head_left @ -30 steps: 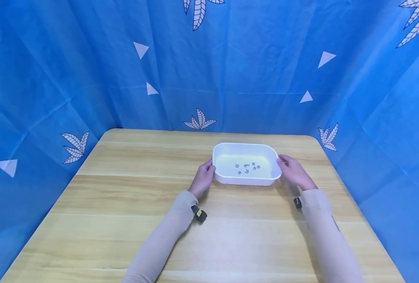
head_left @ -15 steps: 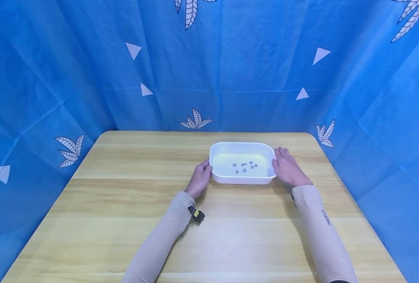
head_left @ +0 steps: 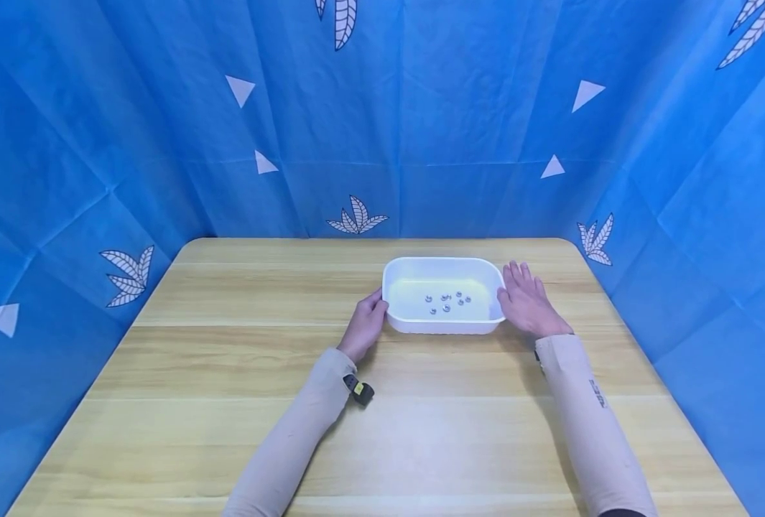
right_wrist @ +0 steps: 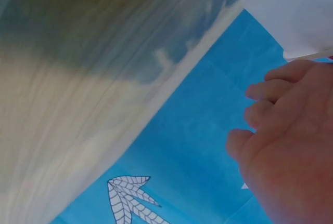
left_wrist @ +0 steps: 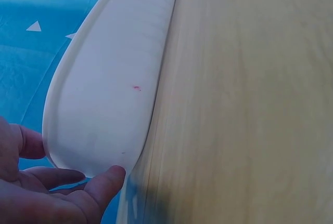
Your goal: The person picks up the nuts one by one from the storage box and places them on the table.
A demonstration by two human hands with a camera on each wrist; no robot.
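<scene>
A white oblong plastic basin (head_left: 443,328) is at the back of the table, right of its middle. Several small shiny round pieces (head_left: 446,309) lie loose on its floor; their kind is too small to tell. My left hand (head_left: 364,327) holds the basin's left end, its thumb on the outer wall in the left wrist view, where the basin's side (left_wrist: 104,89) carries a small red mark. At the other end, my right hand (head_left: 529,305) has its fingers stretched out beside the basin, with the thumb at the rim. The right wrist view catches only a corner of the basin (right_wrist: 296,11).
The wood-grain table (head_left: 227,373) reaches back to a blue curtain (head_left: 460,129) with white leaf and triangle prints, which also hangs at both sides. A small black device (head_left: 361,392) is strapped on the left wrist.
The right hand's fingers have straightened and spread away from the basin's right end, where they were curled a second ago. The left hand keeps its hold; the head view has shifted slightly.
</scene>
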